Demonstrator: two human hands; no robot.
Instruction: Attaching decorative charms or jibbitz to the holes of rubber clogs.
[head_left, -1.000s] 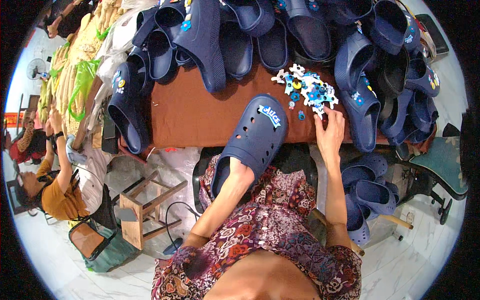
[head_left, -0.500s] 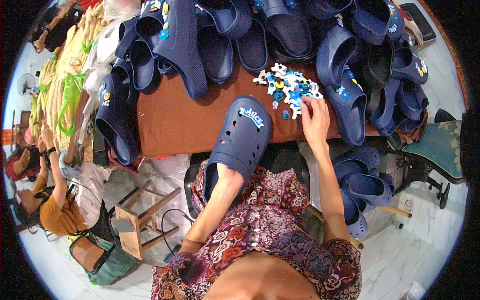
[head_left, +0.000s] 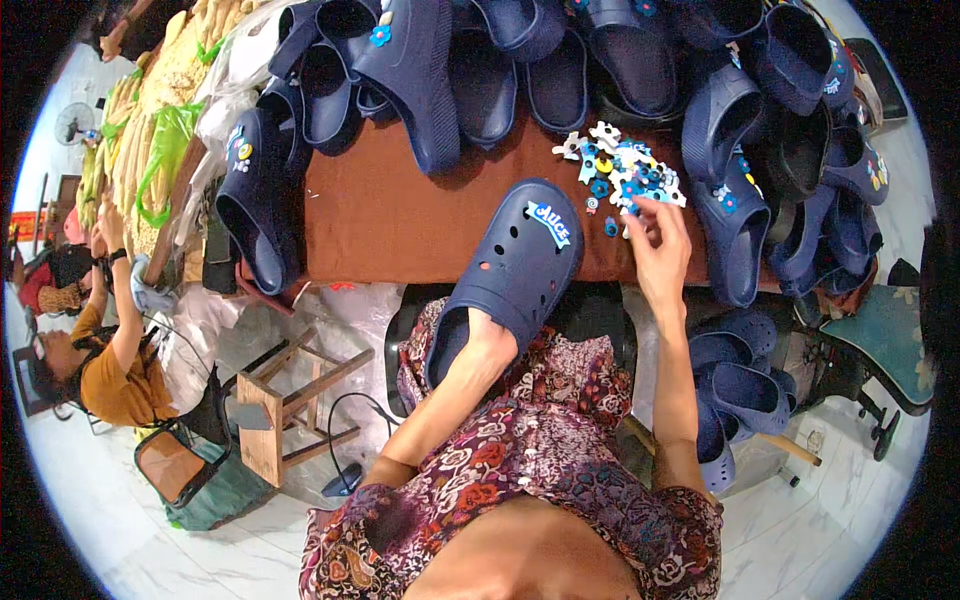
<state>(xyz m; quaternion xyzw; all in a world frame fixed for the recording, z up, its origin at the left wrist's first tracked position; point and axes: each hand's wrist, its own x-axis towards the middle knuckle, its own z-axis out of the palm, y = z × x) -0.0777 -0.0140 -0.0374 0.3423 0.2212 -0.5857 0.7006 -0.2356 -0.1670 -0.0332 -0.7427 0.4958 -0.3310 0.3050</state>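
A navy clog [head_left: 515, 250] with round holes is tilted toe-away at the table's front edge. One lettered white-and-blue shoe charm [head_left: 549, 225] is fixed on its upper near the toe. My left hand [head_left: 490, 345] reaches in through the clog's opening and holds it up from inside; its fingers are hidden. To the right, my right hand [head_left: 662, 250] has thumb and fingers curled together at the near edge of a pile of small white, blue and yellow charms [head_left: 628, 170]. Whatever lies between those fingertips is too small to make out.
Several navy clogs [head_left: 405, 90] with charms line the back and sides of the brown-covered table [head_left: 400, 230]. More clogs [head_left: 745, 390] sit low at the right, near an office chair [head_left: 880, 340]. At left are a wooden stool [head_left: 265, 435] and a person in an orange-brown top [head_left: 128, 380].
The whole view has shifted, so the table and clogs appear farther right. The clog stays on my left hand, and my right hand remains at the charm pile with fingers slightly more bent.
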